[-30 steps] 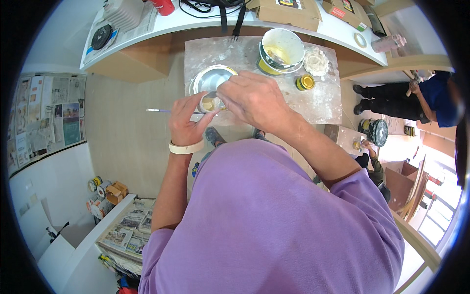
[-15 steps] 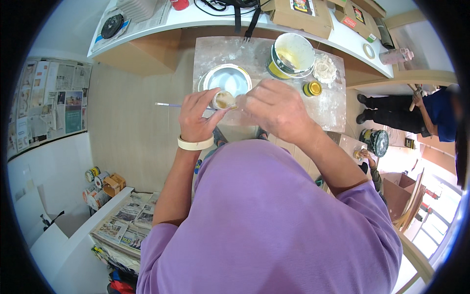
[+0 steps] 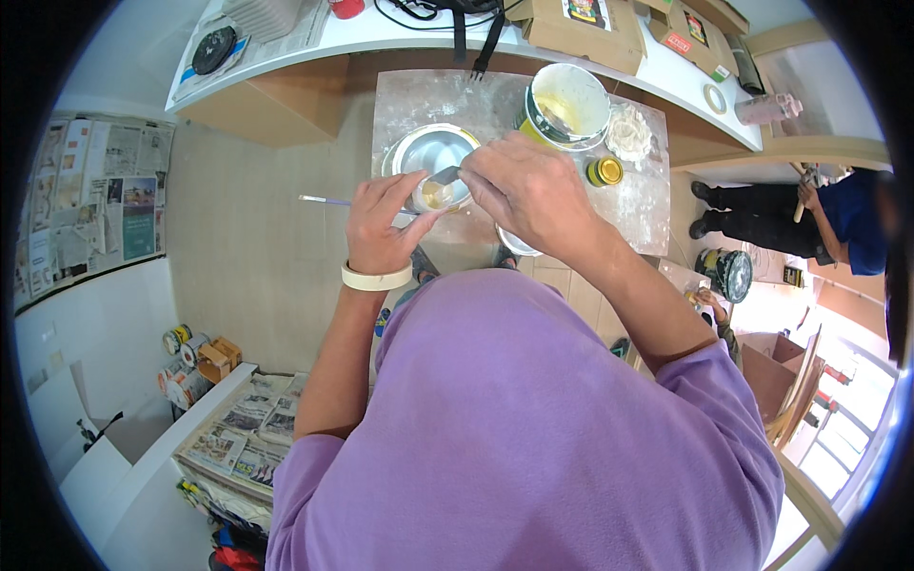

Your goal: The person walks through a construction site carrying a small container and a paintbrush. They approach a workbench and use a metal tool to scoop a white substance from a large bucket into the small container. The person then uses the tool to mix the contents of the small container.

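My left hand (image 3: 383, 221) grips a small round cup (image 3: 419, 200) with something yellowish inside, tilted toward me. A thin brush handle (image 3: 326, 200) sticks out to the left behind its fingers; whether they hold it too I cannot tell. Around my left wrist sits a cream roll of masking tape (image 3: 377, 280). My right hand (image 3: 533, 190) is closed on a small flat metal blade (image 3: 446, 175), its end at the cup's rim; the grip is hidden. Just beyond both hands stands an open paint can (image 3: 405, 147) with a pale, shiny inside. Below my right wrist shows part of a white round object (image 3: 517, 244).
On the stained board (image 3: 628, 224) stand a white bucket (image 3: 595, 86), a small yellow-lidded jar (image 3: 605, 171) and a crumpled white cloth-like bundle (image 3: 628, 131). A white counter (image 3: 381, 48) with cardboard boxes runs behind. At right, another person (image 3: 781, 202) holds a stick-like handle.
My right hand has shifted slightly away from me, and the blade now shows clearly at the cup. The white round object below my right wrist has come into view. My left hand stays nearly in place.
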Demonstrator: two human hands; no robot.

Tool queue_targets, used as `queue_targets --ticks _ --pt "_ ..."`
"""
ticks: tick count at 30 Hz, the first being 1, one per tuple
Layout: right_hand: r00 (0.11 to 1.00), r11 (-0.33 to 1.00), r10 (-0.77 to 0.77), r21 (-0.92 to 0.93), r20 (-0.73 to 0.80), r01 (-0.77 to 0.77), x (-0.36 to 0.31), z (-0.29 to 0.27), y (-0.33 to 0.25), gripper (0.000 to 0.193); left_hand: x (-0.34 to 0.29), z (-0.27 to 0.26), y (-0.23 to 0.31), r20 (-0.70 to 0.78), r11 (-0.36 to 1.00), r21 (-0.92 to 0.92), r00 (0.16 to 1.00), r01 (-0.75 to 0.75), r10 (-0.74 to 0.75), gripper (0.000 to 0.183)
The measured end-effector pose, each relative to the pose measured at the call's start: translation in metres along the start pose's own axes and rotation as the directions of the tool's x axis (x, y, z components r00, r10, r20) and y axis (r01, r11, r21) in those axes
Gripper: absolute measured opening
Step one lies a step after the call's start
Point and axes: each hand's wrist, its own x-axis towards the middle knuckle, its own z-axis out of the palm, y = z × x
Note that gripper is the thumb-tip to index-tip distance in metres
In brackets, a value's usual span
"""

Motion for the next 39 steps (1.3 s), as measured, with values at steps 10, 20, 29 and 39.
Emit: queue_targets --ticks 10,20,29,39 --pt "0.908 0.857 0.358 0.308 0.217 -0.412 0.001 0.006 0.0 0.016 0.003 0.001 0.0 0.032 0.999 0.008 0.999 0.042 -0.043 0.052" --pt "0.852 0.76 0.498 0.391 0.164 -0.519 0.0 -0.012 0.009 0.023 0.007 0.003 -0.004 0.013 0.992 -0.015 0.992 0.124 -0.124 0.05" --pt "0.869 0.802 0.477 0.342 0.128 -0.49 0.003 -0.021 0.001 0.024 0.006 0.004 -0.006 0.015 0.99 -0.036 0.99 0.139 -0.138 0.051" --pt "0.927 0.882 0.365 0.289 0.083 -0.373 0.001 -0.013 -0.006 0.013 0.003 0.005 -0.004 0.014 0.99 -0.06 0.992 0.126 -0.126 0.052"
